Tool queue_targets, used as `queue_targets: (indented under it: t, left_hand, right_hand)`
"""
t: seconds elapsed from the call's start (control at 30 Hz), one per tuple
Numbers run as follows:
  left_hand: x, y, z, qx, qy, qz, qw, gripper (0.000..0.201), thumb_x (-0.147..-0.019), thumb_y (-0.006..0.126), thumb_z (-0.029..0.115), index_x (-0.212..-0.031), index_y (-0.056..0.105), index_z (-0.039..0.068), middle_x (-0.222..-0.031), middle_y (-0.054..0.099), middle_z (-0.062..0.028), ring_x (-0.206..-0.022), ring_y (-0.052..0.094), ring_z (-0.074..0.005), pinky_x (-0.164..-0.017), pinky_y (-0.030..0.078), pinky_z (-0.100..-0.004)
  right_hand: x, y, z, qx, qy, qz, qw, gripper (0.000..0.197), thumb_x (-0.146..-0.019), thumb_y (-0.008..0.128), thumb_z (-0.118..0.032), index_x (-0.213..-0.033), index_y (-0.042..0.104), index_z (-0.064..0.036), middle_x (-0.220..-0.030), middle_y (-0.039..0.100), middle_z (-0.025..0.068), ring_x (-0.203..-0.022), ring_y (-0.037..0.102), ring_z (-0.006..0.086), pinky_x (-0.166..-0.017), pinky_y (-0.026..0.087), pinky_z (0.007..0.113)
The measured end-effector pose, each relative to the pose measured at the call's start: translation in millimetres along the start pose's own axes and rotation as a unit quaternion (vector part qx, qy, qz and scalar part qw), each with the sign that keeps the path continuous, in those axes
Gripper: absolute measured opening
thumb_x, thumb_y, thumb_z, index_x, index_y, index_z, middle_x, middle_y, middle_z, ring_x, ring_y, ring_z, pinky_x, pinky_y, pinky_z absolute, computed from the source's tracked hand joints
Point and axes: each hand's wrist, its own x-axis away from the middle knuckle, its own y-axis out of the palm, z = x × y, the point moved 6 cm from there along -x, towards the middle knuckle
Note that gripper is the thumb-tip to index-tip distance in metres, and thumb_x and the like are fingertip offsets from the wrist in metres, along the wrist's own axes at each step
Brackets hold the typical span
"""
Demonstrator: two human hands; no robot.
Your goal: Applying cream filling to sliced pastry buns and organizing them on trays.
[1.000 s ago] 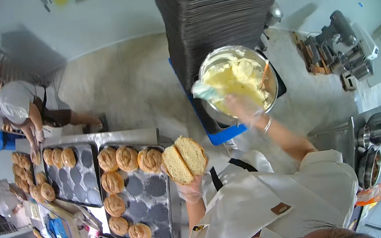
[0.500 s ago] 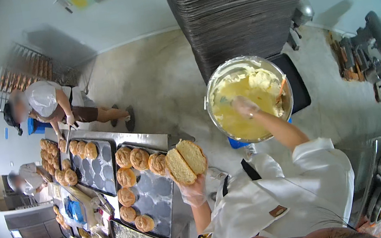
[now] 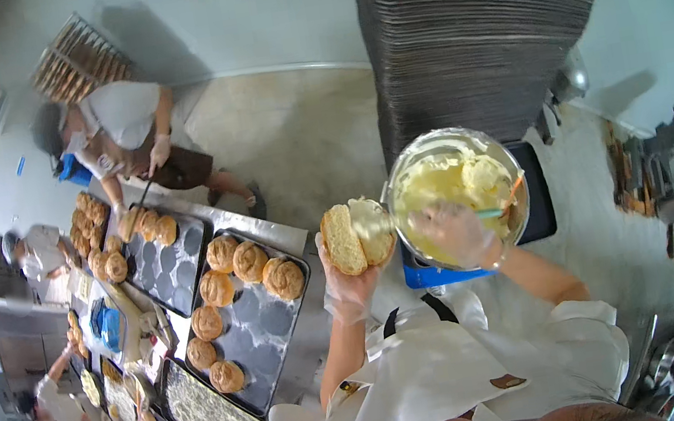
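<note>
Split bun [image 3: 345,244] lies open on the left hand [image 3: 351,288], fingers cupped under it; above a metal bowl [image 3: 446,133] of yellow cream [image 3: 482,178], fingers of the right hand [image 3: 451,232] grip a spatula [image 3: 489,213], its blade blurred across one half.

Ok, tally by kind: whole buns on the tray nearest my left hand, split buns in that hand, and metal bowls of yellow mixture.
Whole buns on tray: 7
Split bun in left hand: 1
Metal bowl of yellow mixture: 1
Total: 9
</note>
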Motion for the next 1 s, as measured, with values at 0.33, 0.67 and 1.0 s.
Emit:
queue_targets:
  t: [0.33, 0.67, 1.0]
  left_hand:
    - [90, 12, 55, -0.355, 0.354, -0.059, 0.863, 0.054, -0.100, 0.045, 0.052, -0.142, 0.052, 0.019, -0.146, 0.052, -0.0060, -0.134, 0.048, -0.0294, -0.111, 0.037, -0.0545]
    - [217, -134, 169, 0.158, 0.409, 0.066, 0.896, 0.053, -0.100, 0.047, 0.048, -0.140, 0.054, 0.013, -0.140, 0.058, -0.0105, -0.130, 0.054, -0.0320, -0.110, 0.042, -0.0539]
    - [565, -281, 408, -0.318, 0.631, 0.499, 0.502, 0.038, -0.080, 0.082, 0.022, -0.111, 0.066, 0.006, -0.104, 0.066, -0.0063, -0.086, 0.062, -0.0114, -0.074, 0.054, -0.0286]
  right_hand:
    - [-77, 33, -85, -0.095, -0.117, -0.036, 0.988, 0.043, -0.083, 0.062, -0.010, -0.125, 0.061, -0.0012, -0.090, 0.058, 0.0081, -0.082, 0.062, 0.0220, -0.070, 0.052, 0.033]
    - [-68, 88, -206, -0.335, -0.317, -0.163, 0.872, 0.013, -0.089, 0.063, -0.008, -0.099, 0.067, -0.0017, -0.076, 0.060, 0.0132, -0.070, 0.062, 0.0278, -0.064, 0.053, 0.037]
    - [-93, 188, -252, -0.570, 0.310, -0.387, 0.655, 0.023, -0.097, 0.061, -0.020, -0.111, 0.064, -0.0023, -0.077, 0.057, -0.0014, -0.061, 0.047, 0.0032, -0.052, 0.039, 0.019]
